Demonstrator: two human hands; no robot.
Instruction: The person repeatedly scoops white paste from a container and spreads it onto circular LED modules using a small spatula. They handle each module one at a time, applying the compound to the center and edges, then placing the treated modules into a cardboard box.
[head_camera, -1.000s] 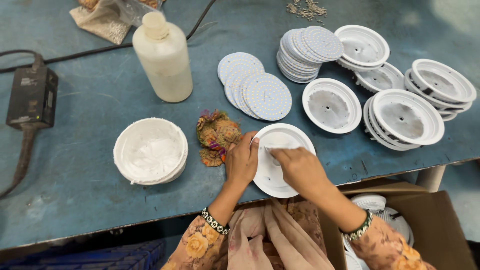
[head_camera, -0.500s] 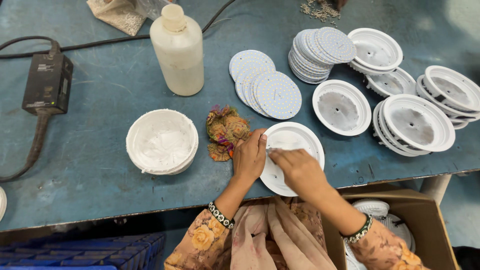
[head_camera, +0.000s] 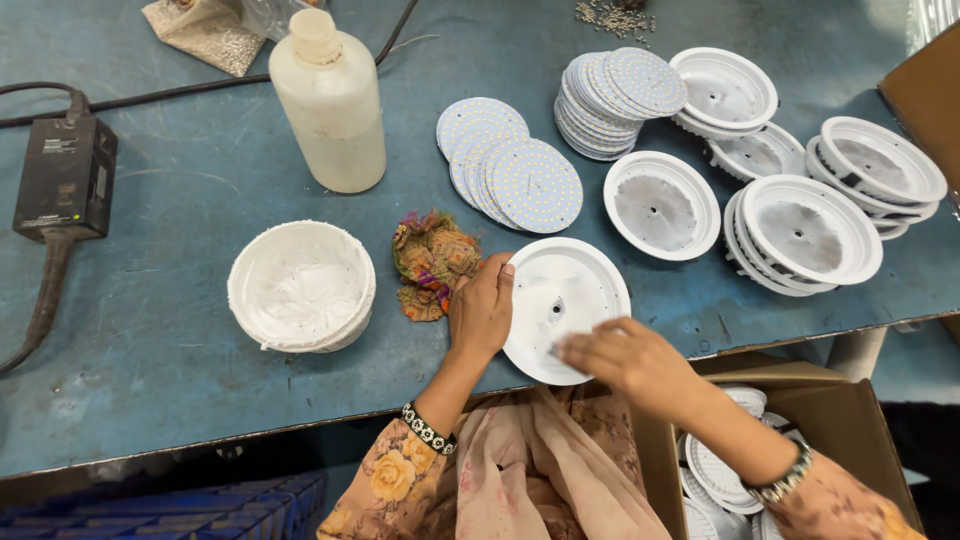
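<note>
A round white lamp housing (head_camera: 570, 300) lies on the blue table at its near edge, hollow side up. My left hand (head_camera: 482, 312) grips its left rim. My right hand (head_camera: 628, 358) hovers over its lower right part with the fingertips pinched together at the inside surface; what they hold, if anything, is too small to tell. A crumpled multicoloured rag (head_camera: 432, 262) lies just left of my left hand. A white bowl of white paste (head_camera: 300, 286) stands further left.
A pale plastic bottle (head_camera: 330, 100) stands at the back. Round LED boards (head_camera: 515, 172) are fanned out and stacked (head_camera: 615, 95). More white housings (head_camera: 810, 225) sit to the right. A black power unit (head_camera: 62, 175) with cables lies left. A cardboard box (head_camera: 830, 420) holds housings below right.
My right hand has slid from the housing's left side, beside my left hand, toward its lower right. The left hand stays on the rim.
</note>
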